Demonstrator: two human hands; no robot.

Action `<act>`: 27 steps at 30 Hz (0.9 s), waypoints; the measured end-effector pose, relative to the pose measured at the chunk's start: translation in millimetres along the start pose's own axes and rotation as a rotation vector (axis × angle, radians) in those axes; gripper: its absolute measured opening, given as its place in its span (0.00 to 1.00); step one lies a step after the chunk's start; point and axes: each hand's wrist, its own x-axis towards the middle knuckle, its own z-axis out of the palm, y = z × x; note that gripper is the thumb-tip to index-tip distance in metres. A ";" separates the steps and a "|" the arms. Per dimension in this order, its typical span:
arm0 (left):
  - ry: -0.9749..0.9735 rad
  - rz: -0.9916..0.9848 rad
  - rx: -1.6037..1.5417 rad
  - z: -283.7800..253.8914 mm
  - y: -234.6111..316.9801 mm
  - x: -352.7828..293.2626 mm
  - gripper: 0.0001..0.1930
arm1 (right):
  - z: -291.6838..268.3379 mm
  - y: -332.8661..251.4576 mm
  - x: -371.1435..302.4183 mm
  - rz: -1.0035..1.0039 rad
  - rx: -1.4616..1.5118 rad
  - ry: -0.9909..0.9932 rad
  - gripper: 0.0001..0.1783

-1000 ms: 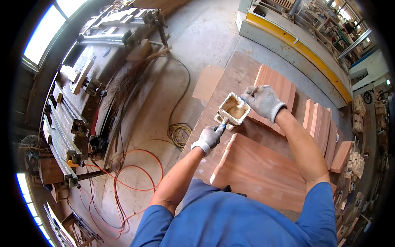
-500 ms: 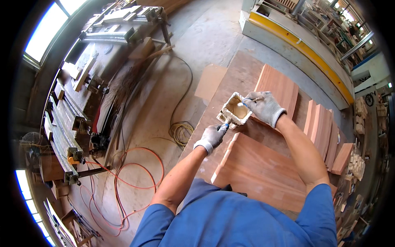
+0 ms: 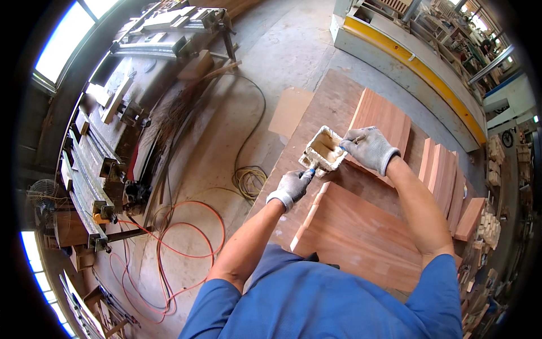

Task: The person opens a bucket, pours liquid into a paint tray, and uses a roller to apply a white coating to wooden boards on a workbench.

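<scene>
My left hand point(image 3: 292, 187), in a grey-white glove, is closed around the short blue handle of a square glue pot point(image 3: 329, 162). Thick cream crust coats the pot's rim, and pale tan glue lies inside. My right hand point(image 3: 367, 147), gloved too, is at the pot's right rim. Its fingers pinch a small brush-like tool point(image 3: 342, 148) with a bit of blue on it; most of this tool is hidden. Below the pot lies a wide reddish wooden panel point(image 3: 355, 229) with a pale, wet-looking left edge. A second panel point(image 3: 381, 121) rests beyond my right hand.
Several wooden boards point(image 3: 440, 169) stand on the right of the brown worktable point(image 3: 333, 99). At left is a clamp rack point(image 3: 96, 186) with metal bars. An orange hose point(image 3: 220, 226) and a coiled cable point(image 3: 248, 183) lie on the floor. A yellow-striped machine point(image 3: 406, 56) stands at the far right.
My right hand has shifted slightly right, drawing the tool from over the pot's middle to its right rim. More of the pot's inside shows. The left hand and pot have hardly moved.
</scene>
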 end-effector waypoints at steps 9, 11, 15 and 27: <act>-0.031 -0.009 -0.035 -4.1 9.6 -6.3 0.30 | 10.5 14.8 5.5 -0.125 0.236 0.129 0.13; -0.029 -0.016 -0.041 -4.0 11.5 -8.4 0.30 | 9.7 19.8 -5.0 -0.020 0.244 0.070 0.12; -0.003 0.000 -0.034 -2.5 4.1 -4.4 0.30 | -6.9 6.0 -4.1 -0.090 -0.025 0.066 0.10; -0.025 -0.045 -0.057 -5.2 8.0 -8.4 0.29 | -8.9 -17.9 -18.3 0.037 -0.078 0.033 0.13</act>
